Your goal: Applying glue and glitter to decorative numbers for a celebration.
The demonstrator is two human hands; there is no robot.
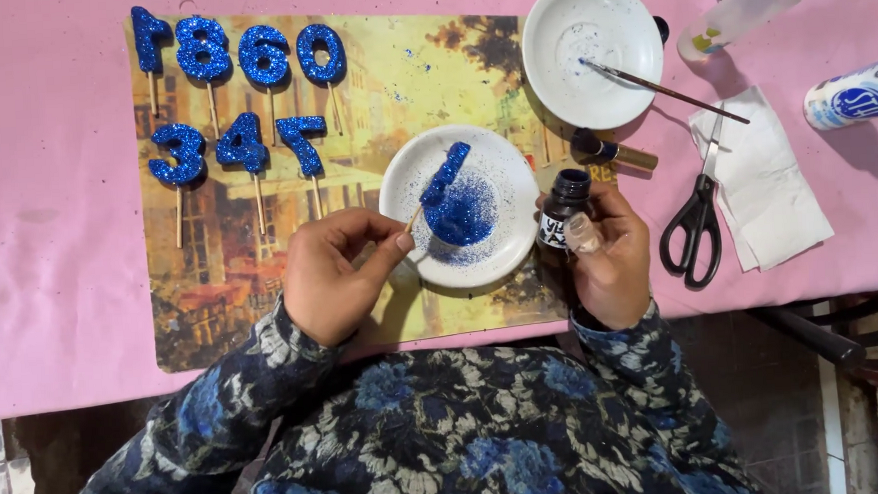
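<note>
So everything sits around the painted placemat (262, 306) on the pink tablecloth (46, 197). On the mat's left half there are seven blue glitter number shapes on wooden sticks (239, 97), four in the top row and three below, all lying flat. Just right of those, the left hand (330, 275) is pinched around the stick of an eighth glitter shape (445, 173), holding it tilted over the white plate (504, 244) near the mat's right edge. That plate has a pile of loose blue glitter (462, 216) in the middle with specks scattered round it. Right hand (612, 258) is off the mat's right edge, wrapped around a small dark open bottle (562, 208); can't tell what's inside. Above it, at the mat's top right corner, a second white plate (587, 14) holds only a few blue flecks and one thin paintbrush (663, 90) resting across its rim. Further right of the mat: one pair of black scissors (696, 228) on a folded white napkin (777, 199), plus two plastic bottles (857, 95) lying down
</note>
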